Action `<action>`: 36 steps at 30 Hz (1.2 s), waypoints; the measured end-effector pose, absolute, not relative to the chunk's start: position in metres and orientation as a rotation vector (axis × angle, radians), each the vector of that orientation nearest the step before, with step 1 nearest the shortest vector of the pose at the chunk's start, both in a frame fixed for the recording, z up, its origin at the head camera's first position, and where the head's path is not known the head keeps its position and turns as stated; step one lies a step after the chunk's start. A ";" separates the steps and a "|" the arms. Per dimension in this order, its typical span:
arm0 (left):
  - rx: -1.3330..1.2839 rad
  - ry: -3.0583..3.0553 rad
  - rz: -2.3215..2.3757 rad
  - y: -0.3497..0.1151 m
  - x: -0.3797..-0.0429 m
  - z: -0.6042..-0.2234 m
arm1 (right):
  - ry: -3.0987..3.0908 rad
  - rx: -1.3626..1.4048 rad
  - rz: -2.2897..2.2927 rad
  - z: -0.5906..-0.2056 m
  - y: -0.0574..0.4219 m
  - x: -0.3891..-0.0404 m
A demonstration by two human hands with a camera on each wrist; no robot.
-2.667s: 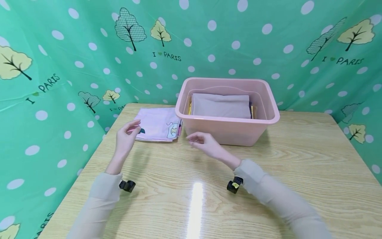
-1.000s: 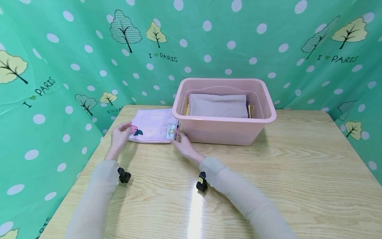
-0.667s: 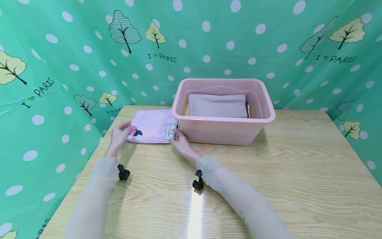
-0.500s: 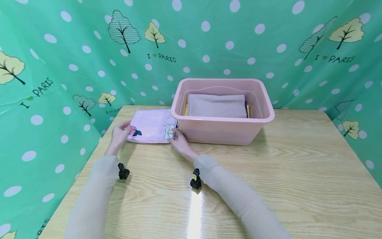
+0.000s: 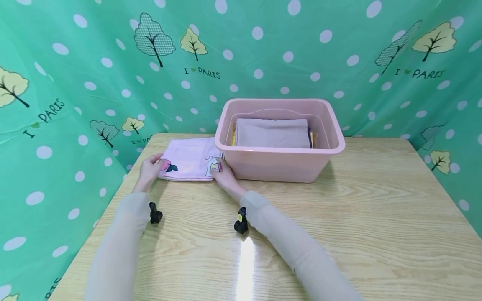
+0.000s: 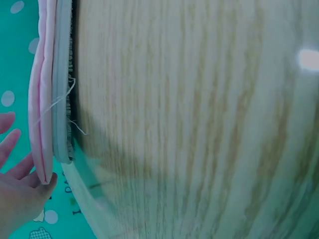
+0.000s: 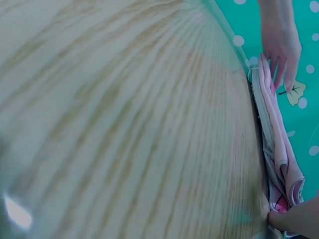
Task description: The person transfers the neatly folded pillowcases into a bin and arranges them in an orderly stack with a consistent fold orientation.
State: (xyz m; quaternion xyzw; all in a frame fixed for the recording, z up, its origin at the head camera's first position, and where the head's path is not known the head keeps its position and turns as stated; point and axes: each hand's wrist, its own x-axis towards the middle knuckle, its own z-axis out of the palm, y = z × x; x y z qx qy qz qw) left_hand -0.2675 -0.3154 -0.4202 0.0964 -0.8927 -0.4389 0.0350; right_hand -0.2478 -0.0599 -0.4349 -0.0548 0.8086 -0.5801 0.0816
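I've got both hands on the folded pink cloth (image 5: 190,159), which lies flat on the table (image 5: 339,217) just left of the pink bin (image 5: 279,138), its right edge touching or nearly touching the bin wall. My left hand (image 5: 149,170) is at the cloth's left near corner, fingers curled over the edge by the peach print, so that grip is holding fabric. My right hand (image 5: 223,174) is at the right near corner, thumb and fingers pinching the layers there; the right wrist view shows the fingertips (image 7: 294,219) closing on the stacked pink folds, so a narrow grip on the cloth.

The left wrist view shows several layers at the edge (image 6: 47,99), with a loose thread hanging. To do this well, I judge each grip should catch every layer, not just the top one, or the fold may fall open. Both corners should rise together and level. The bin already has a grey folded cloth (image 5: 273,133) inside, so the pink one should go over the rim without snagging it.
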 end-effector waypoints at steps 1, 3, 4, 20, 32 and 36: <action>0.306 -2.756 -1.366 -0.316 -0.268 -0.421 | 2.415 -0.161 -1.726 -0.435 -0.060 -0.249; 0.322 -2.772 -1.400 -0.316 -0.270 -0.423 | 2.405 -0.154 -1.719 -0.434 -0.060 -0.250; 0.329 -2.780 -1.411 -0.316 -0.271 -0.424 | 2.401 -0.152 -1.718 -0.434 -0.060 -0.251; 0.368 -2.815 -1.440 -0.318 -0.274 -0.428 | 2.449 -0.122 -1.660 -0.437 -0.064 -0.257; 0.356 -2.839 -1.619 -0.342 -0.259 -0.427 | 2.286 -0.139 -1.805 -0.441 -0.066 -0.258; 0.350 -2.964 -1.554 -0.347 -0.251 -0.425 | 2.154 -0.109 -1.855 -0.442 -0.064 -0.259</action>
